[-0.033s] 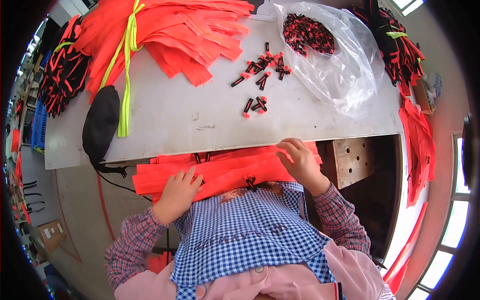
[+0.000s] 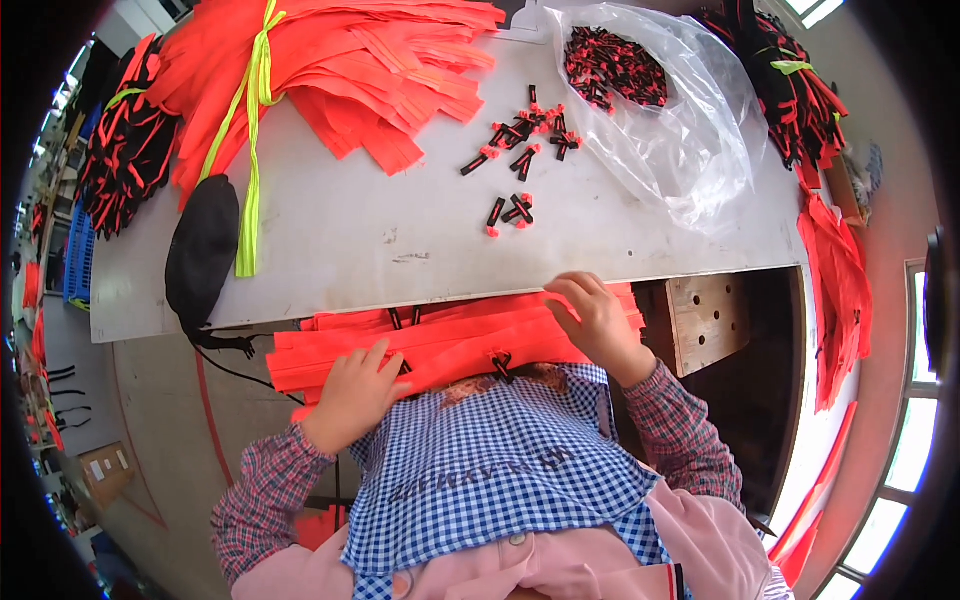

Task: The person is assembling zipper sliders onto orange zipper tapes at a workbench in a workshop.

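Across my lap, against the table's front edge, lies a layered stack of bright red fabric strips [image 2: 440, 345] that look like zippers. Black pull tabs [image 2: 502, 362] stick out from them in a few spots. My left hand [image 2: 358, 392] rests on the left part of the stack, fingers stretched out and pointing away from me, beside one black pull. Over the right part of the stack is my right hand [image 2: 602, 325], its fingers loosely bent and the thumb apart. Nothing shows in its grasp; whether it touches the strips I cannot tell.
The grey-white table [image 2: 360, 230] bears a big red strip bundle [image 2: 330, 70] tied with yellow-green ribbon, loose black-and-red pulls [image 2: 520, 135], and a clear plastic bag [image 2: 690, 150] of such pulls. A black pouch-like thing [image 2: 203, 245] hangs over the front left edge. Red-black bundles flank both sides.
The fingertips of my right hand have shifted very slightly to the left. My left hand and the stack look nearly the same.
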Demonstrator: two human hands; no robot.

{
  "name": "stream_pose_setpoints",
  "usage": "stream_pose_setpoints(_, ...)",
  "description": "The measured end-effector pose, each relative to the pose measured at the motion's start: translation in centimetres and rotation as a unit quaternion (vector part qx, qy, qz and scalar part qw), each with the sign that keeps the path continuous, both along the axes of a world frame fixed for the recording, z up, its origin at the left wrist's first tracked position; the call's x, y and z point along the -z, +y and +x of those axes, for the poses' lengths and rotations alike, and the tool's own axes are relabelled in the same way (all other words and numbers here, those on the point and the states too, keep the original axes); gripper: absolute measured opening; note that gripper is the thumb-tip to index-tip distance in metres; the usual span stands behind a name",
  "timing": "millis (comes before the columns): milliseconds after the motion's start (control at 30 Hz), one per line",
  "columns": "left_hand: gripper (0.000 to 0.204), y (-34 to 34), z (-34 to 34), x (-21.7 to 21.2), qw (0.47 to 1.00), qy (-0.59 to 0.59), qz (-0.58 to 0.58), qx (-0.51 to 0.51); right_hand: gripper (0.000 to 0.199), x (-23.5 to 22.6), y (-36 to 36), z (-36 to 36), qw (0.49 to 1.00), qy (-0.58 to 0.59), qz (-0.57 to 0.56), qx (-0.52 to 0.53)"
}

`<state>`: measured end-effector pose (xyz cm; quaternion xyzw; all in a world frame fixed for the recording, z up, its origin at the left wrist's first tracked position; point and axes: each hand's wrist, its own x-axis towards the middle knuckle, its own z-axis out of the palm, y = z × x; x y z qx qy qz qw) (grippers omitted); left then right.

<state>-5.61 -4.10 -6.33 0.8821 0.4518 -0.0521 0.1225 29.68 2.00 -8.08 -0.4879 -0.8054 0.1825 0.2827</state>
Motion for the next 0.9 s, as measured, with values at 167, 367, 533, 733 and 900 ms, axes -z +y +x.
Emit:
stream_pose_setpoints(167,0.031,-1.2,-1.7,0.1,0.993,0.028,-0.115,0.013,0.031,1.4,4.5,-2.7,0.995,-0.061,0.081,-0.023)
stream_pose_setpoints(367,0.026,2.0,-5.1,1.4,0.984,0.032,-0.151,-0.084,0.037,6.5,11.1,-3.6,0.973,-0.197,0.118,-0.032)
stream_pose_setpoints(533,0.026,6.2,-3.5,-3.1,0.995,-0.076,-0.034,-0.048,0.037,4.9,16.1,-4.7,0.974,-0.184,0.133,0.021)
stream_pose_setpoints(733,0.03,15.8,-1.7,-3.0,0.985,-0.126,0.118,0.021,0.03,4.8,22.2,-4.9,0.977,-0.17,0.127,0.024)
stream_pose_setpoints(900,0.027,26.0,-2.5,-1.9,0.947,-0.077,0.311,0.004,0.028,5.0,20.3,-4.2,0.983,-0.155,0.102,-0.017)
